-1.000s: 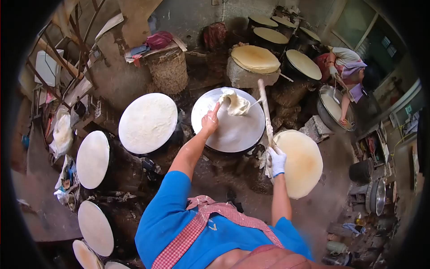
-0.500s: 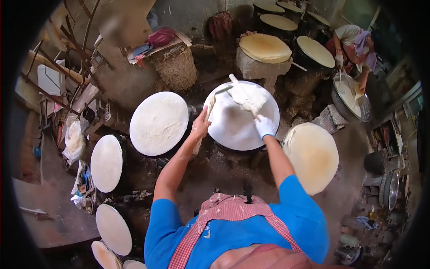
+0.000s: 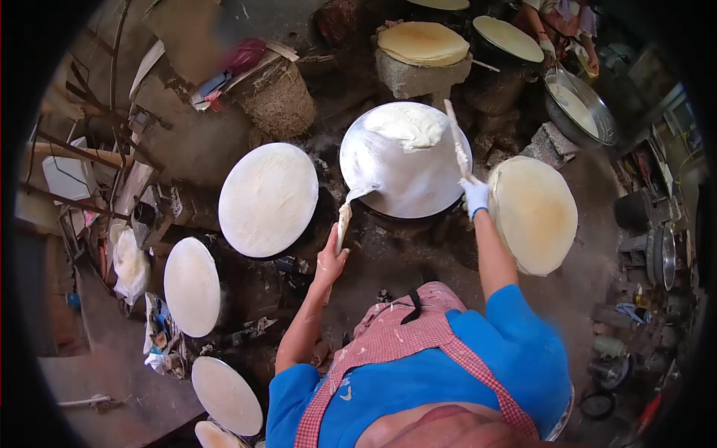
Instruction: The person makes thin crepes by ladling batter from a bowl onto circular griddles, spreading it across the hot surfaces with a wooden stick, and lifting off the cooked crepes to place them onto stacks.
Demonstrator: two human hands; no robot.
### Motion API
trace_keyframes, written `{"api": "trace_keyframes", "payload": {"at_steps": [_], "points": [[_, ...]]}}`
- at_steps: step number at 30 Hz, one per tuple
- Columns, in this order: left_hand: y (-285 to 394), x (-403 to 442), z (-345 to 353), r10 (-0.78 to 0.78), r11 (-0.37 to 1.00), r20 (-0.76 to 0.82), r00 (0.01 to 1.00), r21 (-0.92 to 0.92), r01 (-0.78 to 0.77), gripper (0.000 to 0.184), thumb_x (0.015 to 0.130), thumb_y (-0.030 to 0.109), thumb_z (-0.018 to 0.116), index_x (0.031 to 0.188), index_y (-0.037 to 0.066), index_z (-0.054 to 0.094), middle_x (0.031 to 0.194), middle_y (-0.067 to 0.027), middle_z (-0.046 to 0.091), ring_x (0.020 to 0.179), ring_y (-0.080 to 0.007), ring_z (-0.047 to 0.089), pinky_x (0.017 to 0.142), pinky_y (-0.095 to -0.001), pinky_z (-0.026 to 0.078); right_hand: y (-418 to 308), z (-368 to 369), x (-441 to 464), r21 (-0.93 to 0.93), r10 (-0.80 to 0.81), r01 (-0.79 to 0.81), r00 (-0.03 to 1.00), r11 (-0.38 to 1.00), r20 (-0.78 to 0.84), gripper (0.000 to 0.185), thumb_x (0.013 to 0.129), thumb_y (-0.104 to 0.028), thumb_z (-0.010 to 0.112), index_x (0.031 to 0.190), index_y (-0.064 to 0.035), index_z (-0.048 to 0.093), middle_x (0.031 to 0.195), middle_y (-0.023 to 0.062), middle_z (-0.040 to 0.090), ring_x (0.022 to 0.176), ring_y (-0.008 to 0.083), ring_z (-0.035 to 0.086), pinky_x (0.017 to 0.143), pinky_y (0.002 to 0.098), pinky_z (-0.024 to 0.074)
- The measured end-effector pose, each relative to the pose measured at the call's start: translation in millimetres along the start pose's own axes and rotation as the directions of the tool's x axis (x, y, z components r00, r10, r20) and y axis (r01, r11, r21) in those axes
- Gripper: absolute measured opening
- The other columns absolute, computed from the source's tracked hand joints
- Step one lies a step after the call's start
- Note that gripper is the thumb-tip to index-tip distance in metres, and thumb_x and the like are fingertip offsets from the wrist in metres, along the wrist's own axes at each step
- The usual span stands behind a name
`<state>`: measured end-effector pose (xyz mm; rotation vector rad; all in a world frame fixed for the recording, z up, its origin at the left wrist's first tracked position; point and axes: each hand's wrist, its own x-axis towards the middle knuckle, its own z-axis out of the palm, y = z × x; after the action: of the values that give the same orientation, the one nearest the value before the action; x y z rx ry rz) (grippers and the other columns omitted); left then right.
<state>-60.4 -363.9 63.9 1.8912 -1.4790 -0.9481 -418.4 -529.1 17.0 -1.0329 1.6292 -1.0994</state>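
Note:
A round metal griddle (image 3: 418, 183) lies in front of me, its surface streaked with white residue. A mound of wet white batter (image 3: 409, 127) sits toward its far edge. My left hand (image 3: 331, 263) is closed around the batter-caked handle of a scraper (image 3: 344, 220), whose flat blade reaches the griddle's near left edge. In a white glove, my right hand (image 3: 476, 197) grips a batter-coated wooden paddle (image 3: 458, 142), slanting up along the griddle's right edge. Beside that hand is a stack of thin round flatbreads (image 3: 532, 216).
Left of the griddle stand round pans covered with pale batter sheets (image 3: 269, 200). Behind, another flatbread stack (image 3: 423, 43) rests on a stone block (image 3: 418, 75). At the upper right, a person (image 3: 556, 22) works over a large metal basin (image 3: 582, 108).
My right hand has swung the paddle off the batter to the griddle's right edge. My left hand has drawn the scraper nearer me. More bare metal shows, and the view has shifted.

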Motion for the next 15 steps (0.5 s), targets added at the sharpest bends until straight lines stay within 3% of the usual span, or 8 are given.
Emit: {"api": "trace_keyframes", "payload": {"at_steps": [2,3,5,6,7,8,11,15], "points": [[-6,0,2,0.011,0.999,0.016,1.0,0.035,-0.012,0.071,0.074,0.009,0.056,0.136,0.023,0.025,0.112,-0.0229,0.053,0.103,-0.0331,0.054,0.082,-0.0351,0.043,-9,50,-27,0.053,0.177,-0.182,0.98,0.982,0.09,0.032,0.076,-0.019,0.062,0.105,-0.008,0.061,0.056,-0.0009,0.05,0.042,0.0107,0.043,0.035,0.027,0.034],[-5,-1,4,0.009,1.0,-0.008,1.0,0.021,-0.008,0.07,0.074,0.008,0.055,0.135,0.024,0.025,0.107,-0.022,0.056,0.095,-0.0317,0.059,0.08,-0.0353,0.045,4,77,-27,0.146,0.176,-0.2,0.971,0.969,0.16,0.033,0.075,-0.019,0.063,0.106,-0.0078,0.061,0.054,-0.0027,0.045,0.038,0.0094,0.038,0.032,0.0269,0.0304],[8,-4,4,-0.127,0.992,0.039,0.991,-0.015,0.127,0.07,0.075,0.008,0.054,0.135,0.026,0.026,0.089,-0.019,0.061,0.073,-0.0273,0.063,0.067,-0.0343,0.049,-51,75,-41,-0.073,0.221,-0.208,0.922,0.975,0.319,0.036,0.074,-0.021,0.065,0.107,-0.0067,0.061,0.056,-0.0021,0.049,0.037,0.0093,0.038,0.032,0.0275,0.0314],[21,-8,3,-0.195,0.98,0.046,0.98,-0.029,0.196,0.069,0.076,0.008,0.053,0.135,0.028,0.025,0.068,-0.0143,0.058,0.05,-0.02,0.056,0.05,-0.0321,0.047,-37,61,-19,-0.128,-0.019,0.068,0.937,0.989,0.349,0.038,0.073,-0.021,0.066,0.107,-0.0048,0.06,0.063,-0.0001,0.056,0.045,0.0088,0.046,0.039,0.025,0.0372],[22,-12,5,-0.212,0.977,0.044,0.976,-0.018,0.213,0.069,0.076,0.008,0.053,0.135,0.028,0.025,0.068,-0.0143,0.058,0.05,-0.02,0.056,0.05,-0.0321,0.047,-23,36,1,-0.088,-0.174,0.219,0.916,0.972,0.36,0.038,0.073,-0.02,0.065,0.106,-0.0018,0.061,0.074,0.0023,0.061,0.057,0.008,0.053,0.049,0.0205,0.0415],[23,-15,5,-0.237,0.97,0.05,0.97,-0.041,0.239,0.069,0.076,0.008,0.053,0.136,0.028,0.024,0.064,-0.0127,0.056,0.045,-0.0182,0.053,0.045,-0.0312,0.045,-36,2,0,-0.105,-0.068,0.111,0.935,0.988,0.348,0.037,0.074,-0.018,0.064,0.105,0.0005,0.06,0.081,0.0035,0.063,0.068,0.0078,0.055,0.058,0.0169,0.0419],[27,-14,10,-0.227,0.971,0.038,0.973,-0.066,0.229,0.069,0.077,0.007,0.051,0.136,0.029,0.022,0.06,-0.0115,0.054,0.041,-0.0154,0.049,0.039,-0.0303,0.041,-31,-31,-1,0.082,0.22,-0.241,0.952,0.967,0.212,0.03,0.076,-0.016,0.061,0.104,-0.0056,0.062,0.062,0.0024,0.057,0.043,0.0089,0.046,0.036,0.0238,0.0353],[46,-19,16,-0.313,0.936,0.034,0.949,-0.157,0.314,0.069,0.077,0.006,0.051,0.136,0.027,0.023,0.066,-0.0135,0.056,0.041,-0.0157,0.048,0.04,-0.0308,0.041,-29,22,-19,-0.005,0.325,-0.378,0.791,0.926,0.518,0.036,0.076,-0.019,0.063,0.11,-0.0111,0.059,0.05,-0.0026,0.044,0.036,0.0067,0.036,0.031,0.0214,0.0275]]}}
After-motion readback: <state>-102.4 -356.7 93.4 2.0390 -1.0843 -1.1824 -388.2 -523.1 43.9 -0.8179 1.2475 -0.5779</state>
